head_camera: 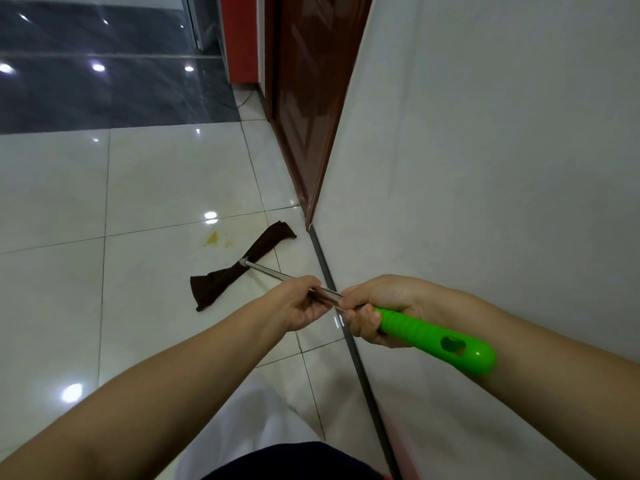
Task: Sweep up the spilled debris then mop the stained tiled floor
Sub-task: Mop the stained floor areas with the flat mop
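A mop lies with its dark brown cloth head (239,266) flat on the white tiled floor (145,188). Its metal shaft (268,271) runs back toward me and ends in a bright green handle (436,341). My left hand (299,303) grips the metal shaft. Just behind it, my right hand (381,311) grips the front of the green handle. A yellow stain (212,239) marks the tile a little beyond the mop head, not touched by the cloth.
A white wall (485,168) runs along the right with a dark floor strip (346,327) at its base. A dark red door (304,98) stands ahead on the right. Dark grey glossy tiles (104,81) lie beyond the white ones.
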Available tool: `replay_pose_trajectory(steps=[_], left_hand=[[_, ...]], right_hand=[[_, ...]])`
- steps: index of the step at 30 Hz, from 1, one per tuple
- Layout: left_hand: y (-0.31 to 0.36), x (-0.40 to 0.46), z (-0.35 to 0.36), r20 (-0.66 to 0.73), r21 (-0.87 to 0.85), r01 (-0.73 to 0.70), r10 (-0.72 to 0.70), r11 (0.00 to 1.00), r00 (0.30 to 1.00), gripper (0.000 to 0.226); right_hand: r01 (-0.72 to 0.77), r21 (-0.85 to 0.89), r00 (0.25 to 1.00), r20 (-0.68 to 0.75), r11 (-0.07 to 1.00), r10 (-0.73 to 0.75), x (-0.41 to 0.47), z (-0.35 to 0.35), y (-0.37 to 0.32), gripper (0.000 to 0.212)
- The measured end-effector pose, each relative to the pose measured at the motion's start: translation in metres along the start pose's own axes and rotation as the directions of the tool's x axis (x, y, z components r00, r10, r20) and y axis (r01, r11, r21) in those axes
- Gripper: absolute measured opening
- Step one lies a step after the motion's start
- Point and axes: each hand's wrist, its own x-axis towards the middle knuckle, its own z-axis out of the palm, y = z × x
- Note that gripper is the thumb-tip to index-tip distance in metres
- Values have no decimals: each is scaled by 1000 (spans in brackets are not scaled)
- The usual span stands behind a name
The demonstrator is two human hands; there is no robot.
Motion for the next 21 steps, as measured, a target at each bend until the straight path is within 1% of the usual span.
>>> replay_pose_trajectory(steps=[2,5,8,11,14,17,18,19,21], left_hand=[[7,6,-9,-16,-25,-1,0,1000,1000,22],[20,18,-20,-26,-1,5,-5,1000,1000,22],[32,32,-24,-63,33,11,-9,999,998,27],[48,46,-26,-112,82,9,0,997,994,29],[71,60,-28,-153,101,-6,22,995,988,25],[104,70,-29,-184,115,-53,73,992,980,27],[115,73,-30,-195,127,-66,90,990,977,29],[126,76,-30,-203,139,-74,101,988,974,30],[148,83,-32,-208,144,-78,107,987,972,28]], right_hand=[[-26,16,1000,17,1000,26,11,9,-8,20],[-76,98,995,67,992,70,19,21,-19,32],[-87,160,992,107,983,70,22,27,-32,40],[-87,144,990,119,986,70,26,34,-46,61],[-71,129,993,101,989,58,30,46,-69,52],[-60,131,993,112,989,46,39,55,-100,65],[-63,122,993,107,991,50,42,58,-112,67],[-63,107,994,93,992,53,45,62,-122,65],[-57,72,996,71,996,51,51,70,-145,50]])
